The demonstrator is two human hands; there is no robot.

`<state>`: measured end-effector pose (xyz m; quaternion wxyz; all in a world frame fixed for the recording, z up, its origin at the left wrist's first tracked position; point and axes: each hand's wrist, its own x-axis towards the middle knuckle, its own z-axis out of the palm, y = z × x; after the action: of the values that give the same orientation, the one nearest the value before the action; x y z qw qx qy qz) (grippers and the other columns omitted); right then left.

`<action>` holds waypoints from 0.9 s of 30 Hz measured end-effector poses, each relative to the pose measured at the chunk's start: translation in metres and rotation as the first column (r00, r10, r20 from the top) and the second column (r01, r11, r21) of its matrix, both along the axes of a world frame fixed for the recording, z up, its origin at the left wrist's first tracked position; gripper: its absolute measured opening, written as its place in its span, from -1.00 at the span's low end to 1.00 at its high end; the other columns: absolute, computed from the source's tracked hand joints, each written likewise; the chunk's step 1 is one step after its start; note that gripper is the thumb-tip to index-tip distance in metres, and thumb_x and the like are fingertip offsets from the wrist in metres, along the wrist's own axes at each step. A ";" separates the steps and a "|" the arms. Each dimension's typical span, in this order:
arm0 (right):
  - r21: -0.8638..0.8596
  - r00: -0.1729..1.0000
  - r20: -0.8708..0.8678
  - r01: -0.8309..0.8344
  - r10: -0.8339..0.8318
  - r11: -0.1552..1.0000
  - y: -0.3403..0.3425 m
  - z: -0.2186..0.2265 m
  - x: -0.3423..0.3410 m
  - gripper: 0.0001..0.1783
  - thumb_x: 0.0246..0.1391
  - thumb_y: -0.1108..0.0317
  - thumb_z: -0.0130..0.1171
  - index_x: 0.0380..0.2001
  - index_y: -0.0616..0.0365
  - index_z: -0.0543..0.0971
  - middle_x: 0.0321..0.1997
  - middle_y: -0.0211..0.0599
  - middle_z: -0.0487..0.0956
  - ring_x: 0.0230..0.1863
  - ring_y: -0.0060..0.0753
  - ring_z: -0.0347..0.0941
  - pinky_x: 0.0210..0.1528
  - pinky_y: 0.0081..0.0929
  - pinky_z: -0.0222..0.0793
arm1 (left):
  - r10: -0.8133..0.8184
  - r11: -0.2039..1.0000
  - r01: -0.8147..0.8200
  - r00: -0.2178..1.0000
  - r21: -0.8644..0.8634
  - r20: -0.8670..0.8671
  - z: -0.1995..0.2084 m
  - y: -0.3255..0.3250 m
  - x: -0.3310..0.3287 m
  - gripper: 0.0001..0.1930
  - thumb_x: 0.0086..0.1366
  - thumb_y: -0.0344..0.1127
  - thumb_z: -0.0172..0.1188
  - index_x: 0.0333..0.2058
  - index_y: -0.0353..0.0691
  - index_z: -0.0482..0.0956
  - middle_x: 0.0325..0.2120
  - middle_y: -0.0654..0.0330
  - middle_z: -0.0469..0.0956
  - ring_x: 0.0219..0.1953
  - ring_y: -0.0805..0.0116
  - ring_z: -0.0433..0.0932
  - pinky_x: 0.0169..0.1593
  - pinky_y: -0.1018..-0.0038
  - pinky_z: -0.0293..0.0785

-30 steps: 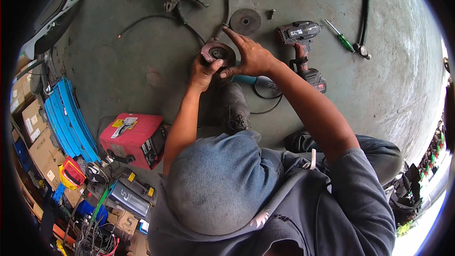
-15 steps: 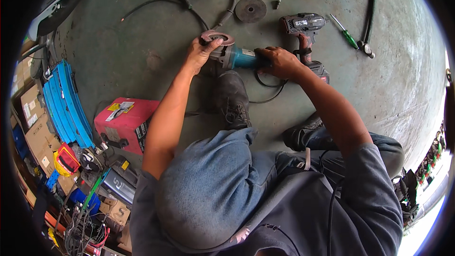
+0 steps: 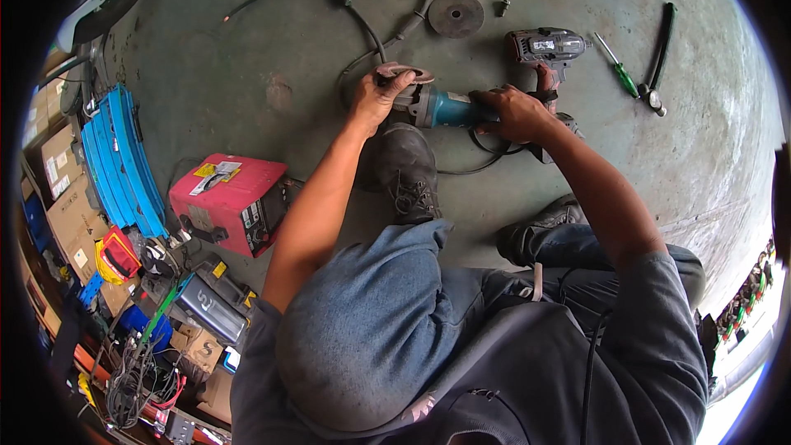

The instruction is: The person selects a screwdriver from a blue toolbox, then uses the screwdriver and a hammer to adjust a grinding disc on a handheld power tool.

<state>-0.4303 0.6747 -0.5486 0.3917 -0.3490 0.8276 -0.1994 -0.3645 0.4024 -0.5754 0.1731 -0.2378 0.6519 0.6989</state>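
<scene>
An angle grinder [image 3: 441, 107] with a teal body lies across the concrete floor just beyond my black boot [image 3: 405, 166]. My left hand [image 3: 377, 97] grips its head, where a worn disc [image 3: 405, 74] sits. My right hand [image 3: 515, 111] is wrapped around the rear of the grinder's body. A loose grinding disc [image 3: 455, 14] lies flat on the floor farther out, with a small nut [image 3: 500, 7] beside it.
A cordless impact wrench [image 3: 548, 48] lies right of the grinder, then a green-handled screwdriver [image 3: 616, 67] and a black bar tool [image 3: 659, 49]. Black cables [image 3: 362, 29] curl across the floor. A red machine box [image 3: 231, 202], blue strips [image 3: 119, 156] and cartons crowd the left.
My right hand left the disc and moved back to grip the grinder's body. The grinder now lies level, with my left hand still at its head.
</scene>
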 end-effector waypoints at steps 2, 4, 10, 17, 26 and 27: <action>0.030 0.999 -0.031 0.014 -0.013 0.999 0.003 0.004 0.001 -0.29 -0.14 0.08 0.36 0.08 0.18 0.44 -0.09 -0.01 0.57 -0.02 0.03 0.47 0.08 -0.18 0.34 | 0.014 1.000 -0.015 0.998 -0.019 -0.061 -0.008 0.007 -0.003 -0.50 0.12 0.00 0.34 -0.13 -0.30 0.59 -0.19 0.19 0.59 -0.07 0.41 0.49 0.09 0.43 0.34; 0.092 0.999 -0.030 0.048 -0.045 0.995 -0.005 0.005 0.007 -0.29 -0.14 0.04 0.35 0.07 0.15 0.44 -0.09 -0.03 0.56 -0.01 0.02 0.46 0.07 -0.18 0.35 | 0.015 1.000 -0.014 0.998 0.015 -0.060 -0.011 -0.002 -0.001 -0.50 0.14 -0.03 0.32 -0.09 -0.31 0.56 -0.19 0.21 0.60 -0.11 0.43 0.52 0.04 0.45 0.38; 0.097 0.988 -0.042 0.151 -0.148 0.984 0.003 0.000 0.029 -0.41 -0.07 0.01 0.31 -0.01 0.10 0.47 -0.09 -0.04 0.55 0.01 -0.03 0.47 0.10 -0.23 0.35 | -0.056 0.998 0.056 0.998 -0.016 -0.001 -0.010 0.002 -0.015 -0.39 0.09 -0.03 0.41 -0.01 -0.35 0.49 -0.12 0.16 0.56 -0.04 0.39 0.50 0.09 0.45 0.36; -0.121 0.489 -0.207 0.847 -0.847 0.518 0.073 0.015 -0.030 -0.68 0.04 0.17 0.15 -0.21 0.15 0.60 -0.27 -0.04 0.63 -0.25 -0.01 0.59 -0.17 -0.21 0.48 | -0.015 0.998 0.018 0.999 -0.062 0.038 -0.016 0.002 -0.009 -0.26 0.06 -0.02 0.43 0.08 -0.41 0.37 -0.05 0.07 0.51 0.03 0.32 0.47 0.14 0.43 0.33; 0.419 0.630 -0.710 0.737 -0.315 0.531 0.222 -0.036 -0.079 -0.62 0.06 0.29 0.12 -0.02 0.05 0.45 0.01 -0.23 0.51 0.12 0.11 0.30 0.09 -0.03 0.25 | 0.016 0.997 -0.017 1.000 -0.075 -0.017 -0.018 0.004 -0.006 -0.19 0.03 0.02 0.44 0.10 -0.43 0.32 -0.05 0.04 0.49 0.04 0.29 0.46 0.14 0.42 0.34; 0.376 0.627 -0.710 0.723 -0.321 0.580 0.224 -0.031 -0.079 -0.64 0.07 0.30 0.14 -0.03 0.05 0.46 -0.03 -0.20 0.51 0.10 0.10 0.31 0.08 -0.05 0.26 | 0.009 0.997 -0.011 1.000 -0.082 -0.030 -0.018 0.008 -0.008 -0.19 0.04 0.02 0.44 0.10 -0.43 0.32 -0.06 0.04 0.50 0.04 0.29 0.46 0.14 0.41 0.34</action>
<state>-0.5097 0.8988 -0.5797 0.1353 0.0380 0.9857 0.0932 -0.3721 0.4106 -0.5938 0.1501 -0.2376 0.6813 0.6760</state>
